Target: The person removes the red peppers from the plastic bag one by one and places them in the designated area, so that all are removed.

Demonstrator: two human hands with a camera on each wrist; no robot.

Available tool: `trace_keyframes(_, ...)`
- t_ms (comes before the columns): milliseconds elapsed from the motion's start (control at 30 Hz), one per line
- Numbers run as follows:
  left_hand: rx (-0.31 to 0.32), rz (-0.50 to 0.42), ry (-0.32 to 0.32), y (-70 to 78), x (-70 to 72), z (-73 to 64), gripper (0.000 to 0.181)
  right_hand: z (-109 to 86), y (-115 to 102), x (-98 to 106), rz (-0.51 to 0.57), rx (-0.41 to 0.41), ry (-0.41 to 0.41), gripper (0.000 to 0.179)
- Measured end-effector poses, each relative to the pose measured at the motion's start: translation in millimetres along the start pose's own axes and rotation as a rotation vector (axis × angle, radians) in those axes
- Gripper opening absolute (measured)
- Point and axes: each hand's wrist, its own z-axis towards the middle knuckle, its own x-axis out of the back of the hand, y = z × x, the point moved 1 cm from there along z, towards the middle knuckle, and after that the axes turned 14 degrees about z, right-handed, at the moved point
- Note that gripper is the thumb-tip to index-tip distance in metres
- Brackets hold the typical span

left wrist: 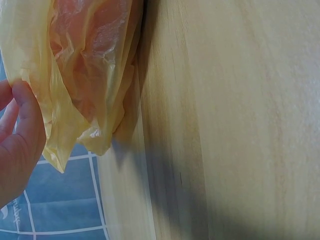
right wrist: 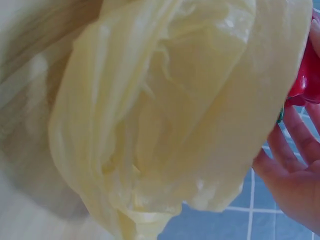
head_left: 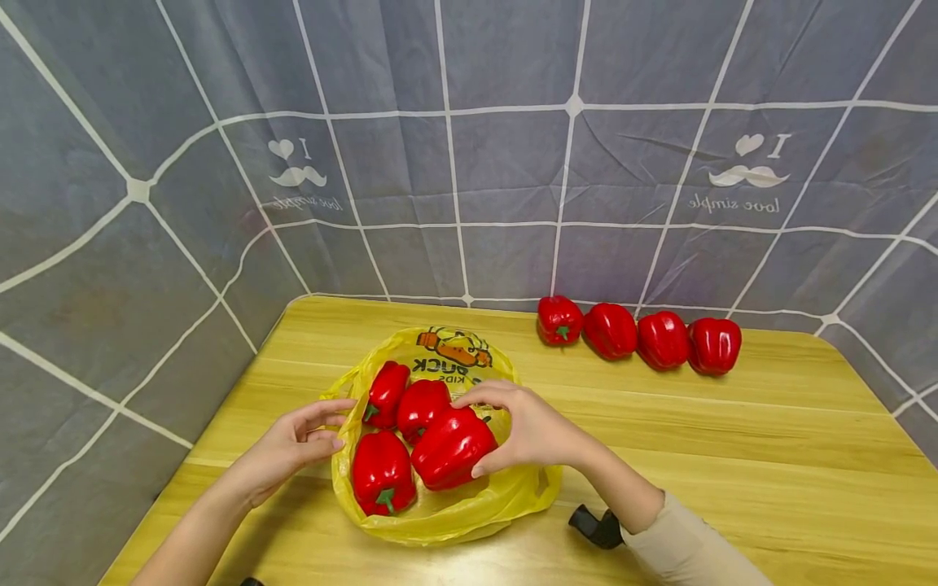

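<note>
Pale wood desk [head_left: 777, 464] under the yellow bag [head_left: 513, 496]; grey gridded cloth [head_left: 506, 163] beyond it. Right grip [head_left: 528, 427] spread wide but holding a large red pepper [head_left: 453, 449] in the bag's mouth. Left grip [head_left: 296, 448] loosely spread, fingertips touching the bag's left rim. Three smaller peppers [head_left: 383, 470] inside bag; four-pepper row [head_left: 663, 340] behind and right of it. Bag film blocks much of right wrist view.

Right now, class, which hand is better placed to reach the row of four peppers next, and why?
Probably the right hand: it is nearer that row of peppers, though it holds another pepper at the mouth of the yellow bag. The left hand is farther away, at the bag's left edge.
</note>
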Motion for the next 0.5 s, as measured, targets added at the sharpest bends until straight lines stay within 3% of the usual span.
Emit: trace_keyframes(500, -0.004, -0.011, 0.002, 0.7, -0.4, -0.2, 0.051, -7.2, -4, 17, 0.124, 0.042, 0.077, 0.064)
